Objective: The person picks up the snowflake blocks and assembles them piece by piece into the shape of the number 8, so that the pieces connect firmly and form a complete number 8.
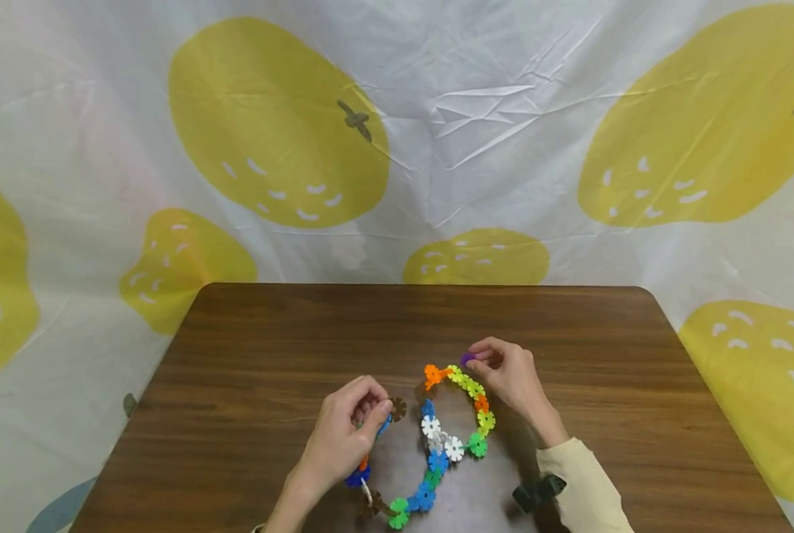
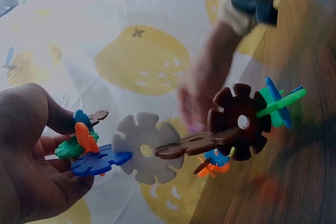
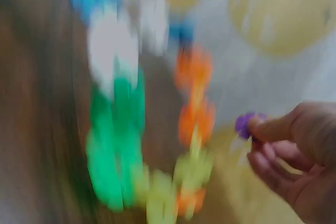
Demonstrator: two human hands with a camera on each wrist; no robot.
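A chain of interlocking plastic snowflake discs (image 1: 438,462) in several colours forms a closed loop on the right and a curved tail on the left. My left hand (image 1: 347,426) grips the tail near its end, where a brown disc (image 1: 398,409) sticks out past the fingertips. In the left wrist view, a blue disc (image 2: 100,161) and a pale disc (image 2: 144,148) hang beside the fingers. Between thumb and fingers, my right hand (image 1: 513,374) pinches a single purple disc (image 3: 244,125), just apart from the loop's yellow discs (image 1: 466,383). Blur softens the loop in the right wrist view.
The chain lies on a brown wooden table (image 1: 290,326) with rounded far corners. Behind it hangs a pale cloth (image 1: 430,170) printed with yellow fruit. A black strap device (image 1: 539,492) sits at the right sleeve.
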